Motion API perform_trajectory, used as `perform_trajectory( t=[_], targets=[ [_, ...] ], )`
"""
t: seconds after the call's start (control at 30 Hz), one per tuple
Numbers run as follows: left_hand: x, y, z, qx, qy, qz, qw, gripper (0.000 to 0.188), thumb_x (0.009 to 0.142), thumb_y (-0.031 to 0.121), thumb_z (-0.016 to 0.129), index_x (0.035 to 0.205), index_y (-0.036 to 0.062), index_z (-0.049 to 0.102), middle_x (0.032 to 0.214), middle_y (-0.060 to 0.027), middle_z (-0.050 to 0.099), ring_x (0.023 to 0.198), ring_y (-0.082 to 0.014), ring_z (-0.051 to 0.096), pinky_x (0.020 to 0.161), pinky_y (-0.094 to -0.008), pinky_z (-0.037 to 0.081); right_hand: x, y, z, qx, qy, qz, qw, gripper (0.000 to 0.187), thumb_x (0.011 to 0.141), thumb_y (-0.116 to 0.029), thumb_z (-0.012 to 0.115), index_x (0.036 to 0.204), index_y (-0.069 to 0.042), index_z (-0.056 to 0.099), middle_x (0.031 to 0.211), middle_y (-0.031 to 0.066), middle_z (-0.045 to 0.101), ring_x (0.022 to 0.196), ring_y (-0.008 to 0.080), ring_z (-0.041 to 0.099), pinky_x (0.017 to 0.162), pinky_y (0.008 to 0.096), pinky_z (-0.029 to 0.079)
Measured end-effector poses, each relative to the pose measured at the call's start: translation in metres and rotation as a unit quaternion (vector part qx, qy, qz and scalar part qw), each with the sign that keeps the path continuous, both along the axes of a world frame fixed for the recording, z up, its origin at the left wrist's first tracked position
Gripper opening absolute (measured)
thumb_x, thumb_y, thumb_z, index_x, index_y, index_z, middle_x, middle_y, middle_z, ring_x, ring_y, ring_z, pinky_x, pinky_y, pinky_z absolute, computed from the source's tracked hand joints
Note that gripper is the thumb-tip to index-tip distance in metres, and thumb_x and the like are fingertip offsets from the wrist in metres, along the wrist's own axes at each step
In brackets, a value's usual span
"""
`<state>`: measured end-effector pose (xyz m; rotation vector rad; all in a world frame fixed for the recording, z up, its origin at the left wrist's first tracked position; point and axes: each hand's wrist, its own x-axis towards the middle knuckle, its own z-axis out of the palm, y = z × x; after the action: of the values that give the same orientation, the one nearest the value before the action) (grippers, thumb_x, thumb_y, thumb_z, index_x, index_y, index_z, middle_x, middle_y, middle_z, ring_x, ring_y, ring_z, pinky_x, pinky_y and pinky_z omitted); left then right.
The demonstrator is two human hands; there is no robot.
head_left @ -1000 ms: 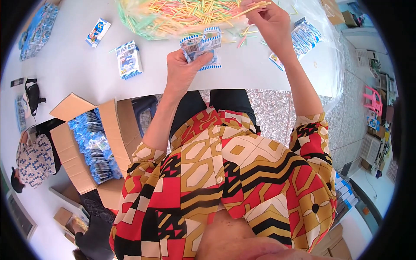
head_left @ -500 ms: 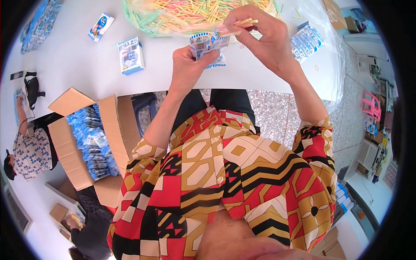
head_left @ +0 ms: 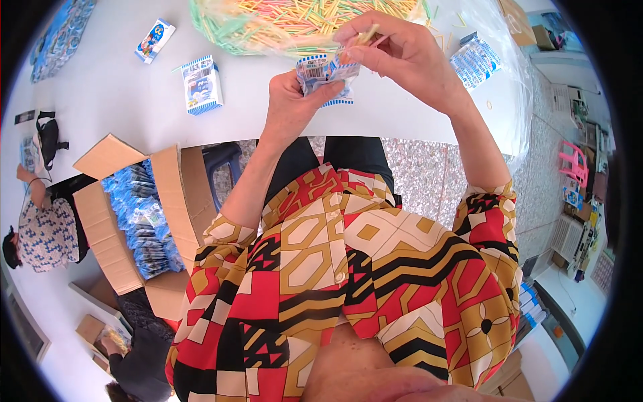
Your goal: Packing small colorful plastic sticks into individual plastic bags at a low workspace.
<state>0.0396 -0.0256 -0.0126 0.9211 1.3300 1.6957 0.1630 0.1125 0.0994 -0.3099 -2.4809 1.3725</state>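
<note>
My left hand [head_left: 295, 97] grips a small blue-and-white plastic packet [head_left: 319, 75] above the near part of the white table. Close beside its upper right side, my right hand [head_left: 398, 59] pinches a few thin pastel sticks [head_left: 365, 39], their ends at the packet's top. How far the sticks go into the packet is hidden by my fingers. Behind both hands lies a large clear plastic bag [head_left: 254, 45] full of pink, yellow and green sticks [head_left: 301, 20]. To the right of my right hand rests a flat blue-and-white packet [head_left: 475, 61].
Two small blue-and-white boxes [head_left: 201, 85] [head_left: 155, 40] sit on the table's left. An open cardboard box [head_left: 167, 194] of blue packets [head_left: 137, 221] stands at lower left. Two other people [head_left: 50, 231] [head_left: 144, 362] are at far left. A pink chair [head_left: 574, 164] stands at right.
My right hand has shifted slightly left and brought the sticks closer to the packet's top. My left hand and its packet have barely moved.
</note>
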Motion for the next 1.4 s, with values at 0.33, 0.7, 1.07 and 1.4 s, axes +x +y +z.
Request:
perform_trajectory(
  t=[0.33,0.7,1.07,1.4],
  targets=[
    [-0.003,-0.002,0.001,0.014,-0.006,-0.015,1.0,0.014,0.078,0.004,0.068,0.092,0.0007,0.068,0.082,-0.0003,0.066,0.071,-0.0038,0.057,0.064,-0.0188,0.046,0.006,0.009,-0.006,-0.292,0.07,-0.08,0.95,0.034,0.097,-0.022,0.039,0.119,0.001,0.051,0.098,0.0063,0.058,0.068,0.0082,0.054,0.056,0.0193,0.045],
    [-0.002,0.0,-0.003,0.002,0.006,-0.032,0.999,0.017,0.081,0.006,0.067,0.096,-0.0002,0.067,0.082,-0.0012,0.066,0.073,-0.0044,0.057,0.065,-0.0199,0.047,0.013,0.006,-0.01,-0.214,0.05,-0.055,0.974,0.022,0.085,-0.006,0.059,0.107,-0.002,0.058,0.087,0.0011,0.059,0.066,0.0051,0.052,0.058,0.0189,0.043],
    [0.0,-0.004,0.001,-0.016,0.07,-0.041,0.997,0.017,0.08,0.006,0.067,0.096,-0.0008,0.067,0.082,-0.0012,0.066,0.071,-0.0042,0.056,0.063,-0.0198,0.046,0.0,0.005,0.029,0.032,-0.01,0.078,0.996,0.021,0.083,-0.006,0.059,0.104,-0.001,0.059,0.078,0.0011,0.056,0.065,0.0045,0.049,0.057,0.0189,0.041],
    [-0.001,0.002,0.014,-0.017,-0.037,-0.06,0.997,0.017,0.078,0.004,0.069,0.095,0.0019,0.068,0.085,-0.0015,0.067,0.074,-0.0054,0.058,0.07,-0.021,0.048,0.021,0.018,-0.053,-0.155,0.038,0.028,0.987,0.015,0.09,-0.008,0.054,0.102,-0.002,0.061,0.095,-0.0013,0.061,0.087,0.0044,0.054,0.075,0.02,0.043]
  ],
)
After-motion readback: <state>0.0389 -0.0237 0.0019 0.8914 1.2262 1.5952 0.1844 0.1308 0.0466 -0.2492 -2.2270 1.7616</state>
